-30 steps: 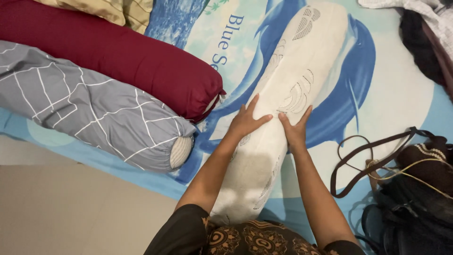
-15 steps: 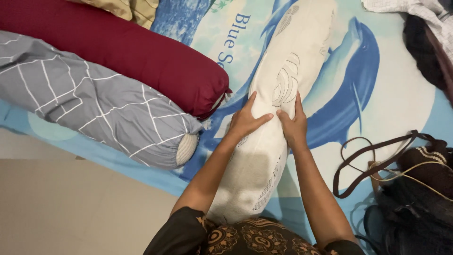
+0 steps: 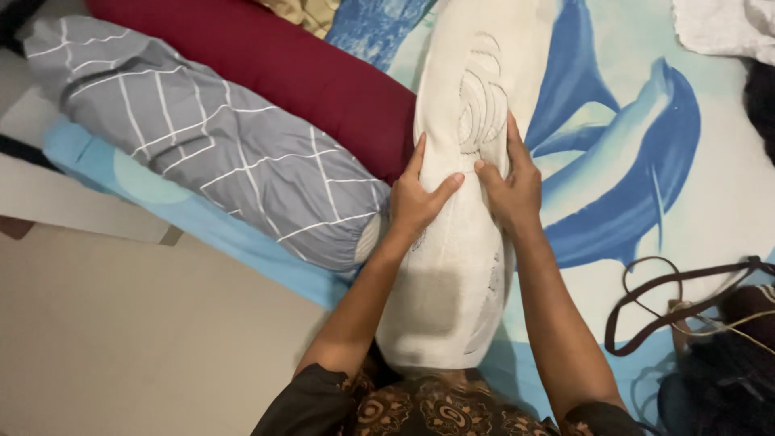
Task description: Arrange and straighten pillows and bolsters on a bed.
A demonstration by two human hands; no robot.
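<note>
A long cream bolster pillow [image 3: 472, 97] with stitched shell patterns lies lengthwise on a blue bed sheet [image 3: 646, 161] printed with dolphins. My left hand [image 3: 417, 198] grips its left side about halfway along. My right hand [image 3: 508, 182] grips its right side, thumb across the top. The bolster's near end reaches my lap. Its left side now presses against the dark red bolster [image 3: 307, 73].
A grey bolster with white lines [image 3: 218, 153] lies left of the red one, near the mattress edge. A dark bag with brown straps [image 3: 702, 323] sits at the right. White cloth [image 3: 726, 28] lies top right. Beige floor [image 3: 145, 339] is at the lower left.
Both hands have shifted the cream bolster leftward until it touches the red bolster. My view has also swung, so the other bolsters appear closer.
</note>
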